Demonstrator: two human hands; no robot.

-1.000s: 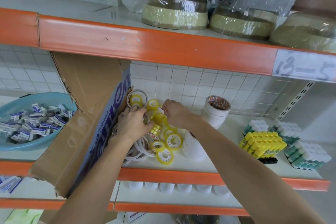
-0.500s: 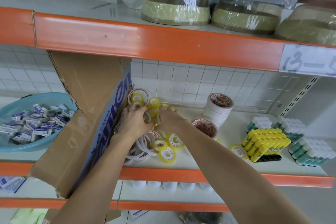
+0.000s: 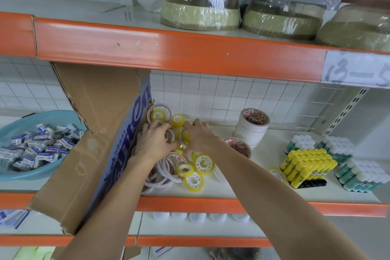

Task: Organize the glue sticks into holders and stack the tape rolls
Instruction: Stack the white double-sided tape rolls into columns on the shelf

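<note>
- Paper label (image 3: pixel 356 69) on the orange upper shelf edge (image 3: pixel 168 48), at 2 o'clock: handwritten "13-5", the last figure cut by the frame.
- Cardboard box (image 3: pixel 88 154) at 9 o'clock of the hands, tilted on the middle shelf (image 3: pixel 263 154); blue printed side, lettering partly hidden and not fully readable.
- Light blue basket (image 3: pixel 25 175) at far 9 o'clock holds small blue-and-white boxes (image 3: pixel 42 145); one reads "ERASER".
- Pile of tape rolls (image 3: pixel 190 171) at centre, just beside the box: clear yellow-tinted rolls on white cores mixed with thin white rolls.
- Left hand (image 3: pixel 154 143) and right hand (image 3: pixel 200 137) lie side by side on the pile, fingers curled round small rolls; which roll each grips cannot be told.
- White tape stack (image 3: pixel 251 131) with red-printed core at 3 o'clock; a single similar roll (image 3: pixel 238 146) lies next to the right forearm.
- Yellow glue sticks (image 3: pixel 306 167) in a black holder (image 3: pixel 312 183) at 4 o'clock; green glue sticks (image 3: pixel 358 175) with white caps around them.
- Plastic-wrapped large tape rolls (image 3: pixel 200 12) stand on the upper shelf at 12 o'clock.
</note>
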